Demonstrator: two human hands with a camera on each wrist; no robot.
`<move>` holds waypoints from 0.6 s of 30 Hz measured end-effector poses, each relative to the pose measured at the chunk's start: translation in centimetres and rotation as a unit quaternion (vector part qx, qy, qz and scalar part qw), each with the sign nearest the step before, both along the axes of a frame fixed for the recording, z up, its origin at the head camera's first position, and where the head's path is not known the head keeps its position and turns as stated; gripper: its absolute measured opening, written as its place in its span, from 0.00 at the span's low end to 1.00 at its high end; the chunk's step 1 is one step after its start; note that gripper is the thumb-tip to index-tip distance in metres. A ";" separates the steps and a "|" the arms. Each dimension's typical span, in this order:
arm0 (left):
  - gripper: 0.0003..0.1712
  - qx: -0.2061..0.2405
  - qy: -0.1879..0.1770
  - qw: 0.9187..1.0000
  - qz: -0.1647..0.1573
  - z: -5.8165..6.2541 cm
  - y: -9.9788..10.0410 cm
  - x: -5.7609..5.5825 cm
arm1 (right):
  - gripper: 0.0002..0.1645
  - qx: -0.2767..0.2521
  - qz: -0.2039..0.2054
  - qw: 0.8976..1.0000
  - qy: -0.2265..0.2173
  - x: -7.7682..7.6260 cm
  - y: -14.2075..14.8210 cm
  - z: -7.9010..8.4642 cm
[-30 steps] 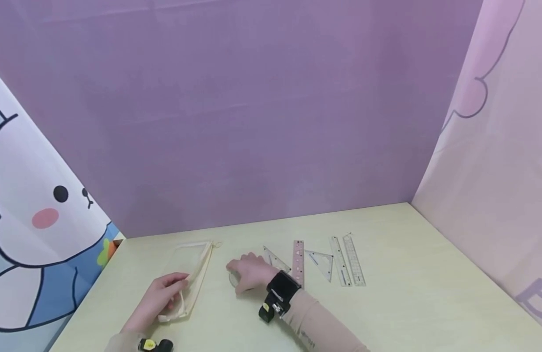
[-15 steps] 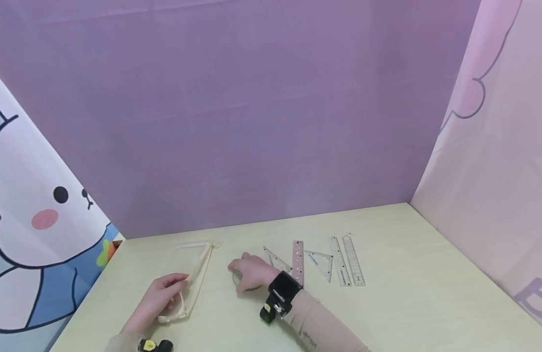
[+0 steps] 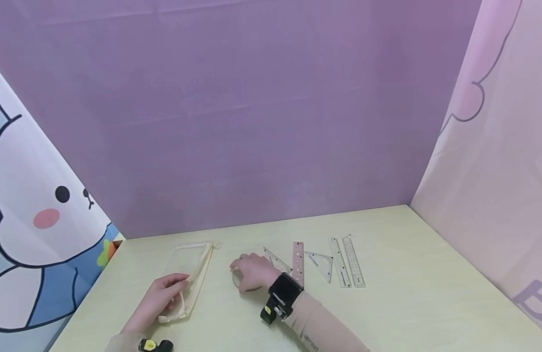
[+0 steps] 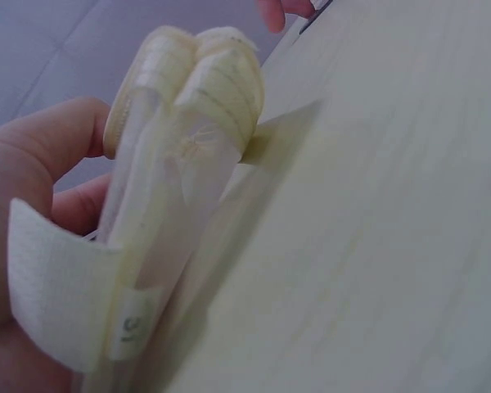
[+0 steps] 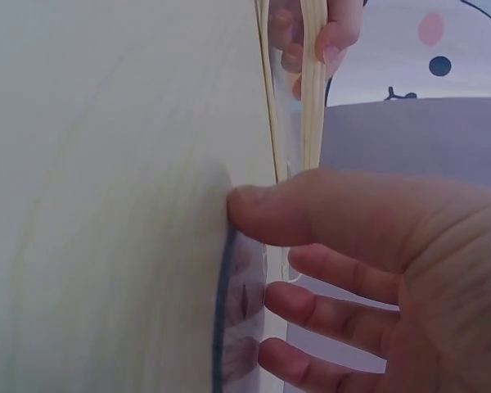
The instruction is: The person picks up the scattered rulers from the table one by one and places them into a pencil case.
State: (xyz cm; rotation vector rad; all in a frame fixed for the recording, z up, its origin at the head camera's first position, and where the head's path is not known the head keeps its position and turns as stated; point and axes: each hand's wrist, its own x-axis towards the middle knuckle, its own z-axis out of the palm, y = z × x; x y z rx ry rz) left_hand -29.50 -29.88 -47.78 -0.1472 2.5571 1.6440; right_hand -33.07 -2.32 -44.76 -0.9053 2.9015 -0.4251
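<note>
My left hand grips the near side of a zip pouch, see-through with cream edges. In the left wrist view, the pouch's folded corner stands off the table, fingers behind it. My right hand is low over a clear protractor, whose curved rim shows left of the fingers; the palm hides the rest. In the right wrist view, the thumb of my right hand presses at the dark edge of the protractor, and the other fingertips bend in on its far side.
Right of my right hand lie a clear set square, a pink ruler, another set square and two clear rulers, spread in a row. A purple wall rises behind the table's back edge.
My right hand has shifted slightly to the right, and the visible rim of the protractor has moved a little with it. My left hand and the pouch have stayed put.
</note>
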 end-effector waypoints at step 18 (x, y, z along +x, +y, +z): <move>0.23 -0.002 0.007 1.000 -0.001 0.2 0.1 0.2 | 0.38 -0.008 0.042 0.998 -0.047 -0.4 -0.4 -0.4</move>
